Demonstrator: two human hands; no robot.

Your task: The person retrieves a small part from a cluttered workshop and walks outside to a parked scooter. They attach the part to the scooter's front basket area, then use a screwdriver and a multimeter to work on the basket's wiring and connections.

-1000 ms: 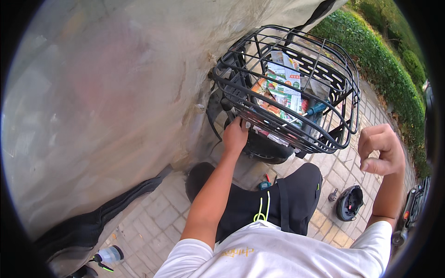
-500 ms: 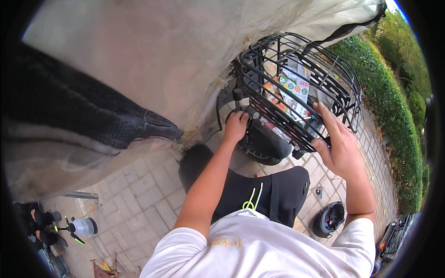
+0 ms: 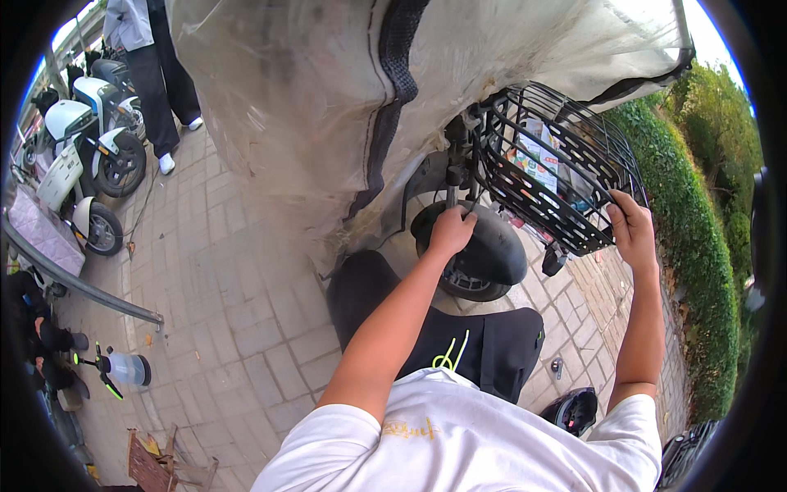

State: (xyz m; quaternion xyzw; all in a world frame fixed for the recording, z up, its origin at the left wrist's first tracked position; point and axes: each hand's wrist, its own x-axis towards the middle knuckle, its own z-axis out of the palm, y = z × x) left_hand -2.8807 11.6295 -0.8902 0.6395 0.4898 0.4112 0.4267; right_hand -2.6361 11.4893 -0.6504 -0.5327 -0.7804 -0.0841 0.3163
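A black wire basket [image 3: 566, 201] with printed papers [image 3: 539, 160] inside hangs at the front of a two-wheeler. My right hand [image 3: 633, 228] has its fingers hooked over the basket's outer rim at the near right corner. Below the basket are the black front mudguard [image 3: 492, 246] and the wheel [image 3: 471, 287]. My left hand [image 3: 453, 230] is closed at the lower end of the fork [image 3: 452, 184], beside the mudguard; what its fingers hold is hidden. Over the vehicle drapes a cloudy plastic rain cover [image 3: 295, 107] with a black edge strip.
Parked scooters [image 3: 82, 156] and a standing person [image 3: 152, 66] are at far left. A curved metal rail [image 3: 90, 291], a spray bottle [image 3: 127, 369] and a broken wooden piece [image 3: 152, 463] lie lower left. A helmet [image 3: 574, 410] rests on the paving at right, near a hedge [image 3: 697, 271].
My right hand has gone from spread fingers beside the basket to gripping its rim. The basket and front wheel sit turned slightly. My left hand stays by the fork. The view has shifted left.
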